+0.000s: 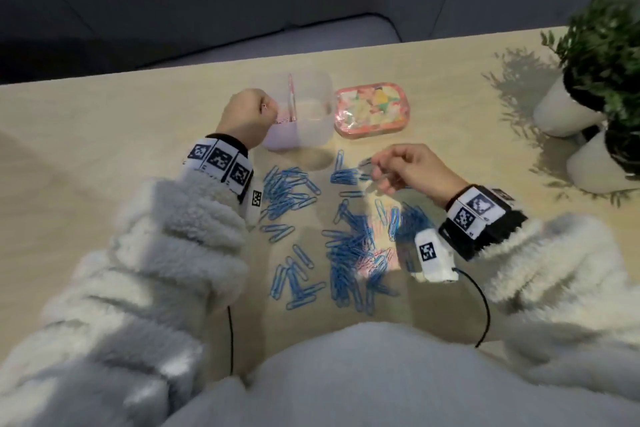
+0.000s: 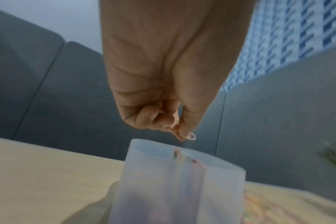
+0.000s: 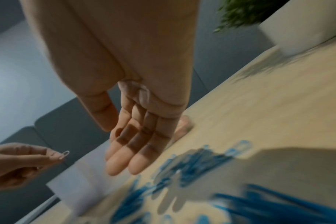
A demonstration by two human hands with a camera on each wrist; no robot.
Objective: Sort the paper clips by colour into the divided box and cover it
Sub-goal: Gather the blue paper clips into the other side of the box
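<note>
Left hand (image 1: 242,116) pinching one pink clip (image 2: 191,136) just above the box (image 1: 311,135): best released low, over the pink-filled left section, clear of the divider (image 1: 292,97). Frosted, soft-cornered plastic walls; patterned pink lid (image 1: 372,111) lying just beside. Thin, glossy blue clips (image 1: 349,253) strewn across pale wood table (image 1: 104,121). Right hand (image 1: 408,170) hovering slack and empty above them.

A pale wooden table (image 1: 104,121) bears blue paper clips (image 1: 349,253), divided box (image 1: 311,135), lid (image 1: 372,109), plant pots (image 1: 561,114).
</note>
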